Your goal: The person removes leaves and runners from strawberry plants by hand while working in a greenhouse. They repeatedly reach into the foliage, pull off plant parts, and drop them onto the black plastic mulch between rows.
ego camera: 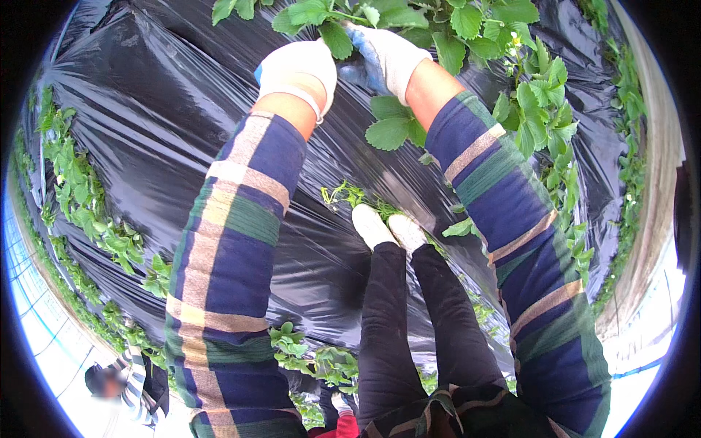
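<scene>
Both my hands wear white gloves with blue palms and reach to the top of the head view, in among strawberry plants (465, 27). My left hand (298, 68) is bent beside a hanging strawberry leaf (336, 39); its fingers are hidden behind the glove's back and the leaf. To the right of that leaf, my right hand (378, 55) has its fingertips at the leaf stems; whether they pinch a stem cannot be made out. Black plastic mulch film (219, 76) lies wrinkled under the hands. A leaf cluster (391, 123) hangs below my right wrist.
White shoes (372, 225) stand beside small green weeds (350, 192) between film-covered beds. Rows of strawberry plants run down the left (76, 186) and right (547, 109). A person in striped clothing (134, 386) is at the lower left; another person's red sleeve (346, 426) shows at the bottom.
</scene>
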Demonstrator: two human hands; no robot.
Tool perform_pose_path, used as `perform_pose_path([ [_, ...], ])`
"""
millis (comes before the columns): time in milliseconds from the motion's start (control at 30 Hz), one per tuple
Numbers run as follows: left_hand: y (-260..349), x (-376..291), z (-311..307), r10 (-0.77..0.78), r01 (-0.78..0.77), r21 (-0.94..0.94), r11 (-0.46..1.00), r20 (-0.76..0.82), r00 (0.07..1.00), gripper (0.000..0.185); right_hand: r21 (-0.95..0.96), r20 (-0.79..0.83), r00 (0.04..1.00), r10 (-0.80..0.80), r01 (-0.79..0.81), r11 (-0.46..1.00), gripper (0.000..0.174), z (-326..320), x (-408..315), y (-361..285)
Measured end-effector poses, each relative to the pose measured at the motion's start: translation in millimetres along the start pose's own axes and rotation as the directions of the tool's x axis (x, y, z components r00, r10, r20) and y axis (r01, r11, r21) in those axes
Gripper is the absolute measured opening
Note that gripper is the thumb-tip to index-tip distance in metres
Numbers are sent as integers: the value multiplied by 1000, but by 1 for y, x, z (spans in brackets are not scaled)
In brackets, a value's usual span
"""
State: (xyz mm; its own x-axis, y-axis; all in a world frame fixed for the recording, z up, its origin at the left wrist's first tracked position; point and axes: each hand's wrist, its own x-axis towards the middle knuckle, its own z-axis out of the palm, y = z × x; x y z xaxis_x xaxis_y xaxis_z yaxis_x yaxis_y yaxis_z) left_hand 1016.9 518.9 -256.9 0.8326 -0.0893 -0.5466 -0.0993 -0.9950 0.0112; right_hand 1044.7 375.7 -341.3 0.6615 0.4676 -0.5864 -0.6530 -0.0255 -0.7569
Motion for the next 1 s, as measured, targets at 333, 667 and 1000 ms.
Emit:
perform_pose_path([
  [333, -4, 5, 26, -112, 99, -150, 984, -80, 990, 36, 195, -225, 945, -239, 284, 939, 25, 22, 20, 45],
  [667, -3, -9, 12, -68, 60, -74, 995, -108, 992, 34, 746, -177, 980, -92, 195, 637, 29, 43, 1, 15],
  [1000, 1, -21, 10, 46, -10, 128, 992, -283, 958, 29, 911, -68, 997, 36, 48, 411, 21, 2, 0, -3],
])
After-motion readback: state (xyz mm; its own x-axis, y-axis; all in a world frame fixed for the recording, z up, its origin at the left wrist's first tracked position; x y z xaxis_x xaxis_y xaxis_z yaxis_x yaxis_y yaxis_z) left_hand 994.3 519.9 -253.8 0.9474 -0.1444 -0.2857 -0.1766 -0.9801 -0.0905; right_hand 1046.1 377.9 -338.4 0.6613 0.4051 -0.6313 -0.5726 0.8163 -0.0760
